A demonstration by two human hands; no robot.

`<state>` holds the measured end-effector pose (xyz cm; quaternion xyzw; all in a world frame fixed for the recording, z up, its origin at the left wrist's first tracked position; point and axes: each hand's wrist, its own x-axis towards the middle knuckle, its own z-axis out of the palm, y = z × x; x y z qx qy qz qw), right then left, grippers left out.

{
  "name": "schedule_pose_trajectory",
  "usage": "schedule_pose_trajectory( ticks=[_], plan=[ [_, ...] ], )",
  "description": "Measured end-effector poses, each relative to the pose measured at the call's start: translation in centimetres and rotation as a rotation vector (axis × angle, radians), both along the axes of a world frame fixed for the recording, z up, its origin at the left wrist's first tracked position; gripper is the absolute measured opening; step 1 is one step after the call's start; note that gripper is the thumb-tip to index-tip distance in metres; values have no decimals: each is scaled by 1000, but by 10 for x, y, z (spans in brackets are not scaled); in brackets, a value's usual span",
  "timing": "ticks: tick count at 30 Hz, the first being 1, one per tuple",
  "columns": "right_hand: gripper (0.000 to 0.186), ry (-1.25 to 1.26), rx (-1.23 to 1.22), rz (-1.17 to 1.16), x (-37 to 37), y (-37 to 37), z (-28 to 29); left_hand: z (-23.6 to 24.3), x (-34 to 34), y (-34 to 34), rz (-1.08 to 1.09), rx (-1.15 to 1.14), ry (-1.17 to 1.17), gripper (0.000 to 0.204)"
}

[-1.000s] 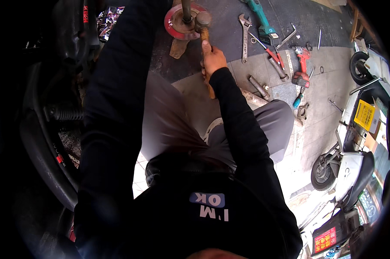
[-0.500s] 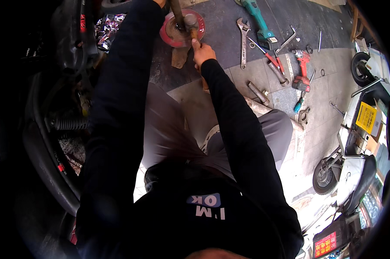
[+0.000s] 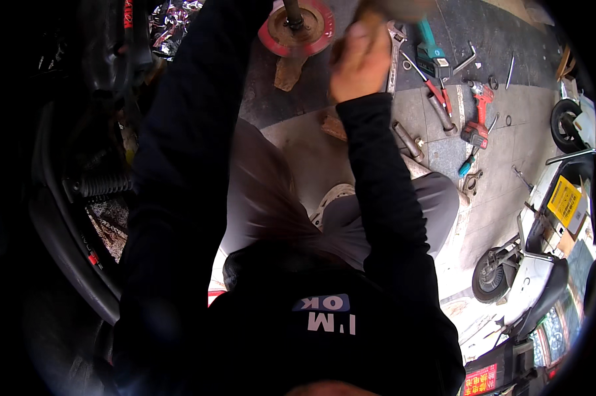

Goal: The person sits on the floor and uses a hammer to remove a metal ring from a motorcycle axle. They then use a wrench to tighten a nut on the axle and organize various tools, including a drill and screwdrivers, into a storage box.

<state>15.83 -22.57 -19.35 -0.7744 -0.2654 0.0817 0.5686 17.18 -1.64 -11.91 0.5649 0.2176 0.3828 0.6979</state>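
My right hand (image 3: 360, 65) is raised and closed round the handle of a hammer, smeared by motion. The hammer's head (image 3: 400, 8) blurs at the top edge, right of a red-rimmed metal disc (image 3: 266, 32). From the disc's middle a metal rod (image 3: 292, 13) stands up, running out of view at the top. My left arm (image 3: 199, 99) reaches up toward the rod, but its hand is beyond the upper edge. A brown block (image 3: 289, 72) lies against the disc's near side. Another reddish-brown block (image 3: 334, 125) rests on the floor below my right wrist.
On the floor to the right lie an adjustable wrench (image 3: 395, 56), a teal power tool (image 3: 434, 56), red-handled pliers (image 3: 438, 92), a red cordless driver (image 3: 478, 119), a teal screwdriver (image 3: 467, 164) and metal tubes (image 3: 407, 138). A dark vehicle with a coil spring (image 3: 103, 186) stands left; a white scooter (image 3: 519, 277) right.
My right hand has swung the hammer up and right, away from the rod's base. The whole view has shifted slightly, and my left hand has slipped out of it.
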Motion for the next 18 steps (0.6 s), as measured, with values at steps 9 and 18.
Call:
schedule_pose_trajectory(
  ticks=[9, 18],
  plan=[
    [63, 626, -591, 156, -19, -35, -40, 5, -27, -3, 121, -15, -52, 29],
    [48, 120, -1267, 0, 31, -163, -134, 86, -121, 22, 277, 347, -150, 4]
  ],
)
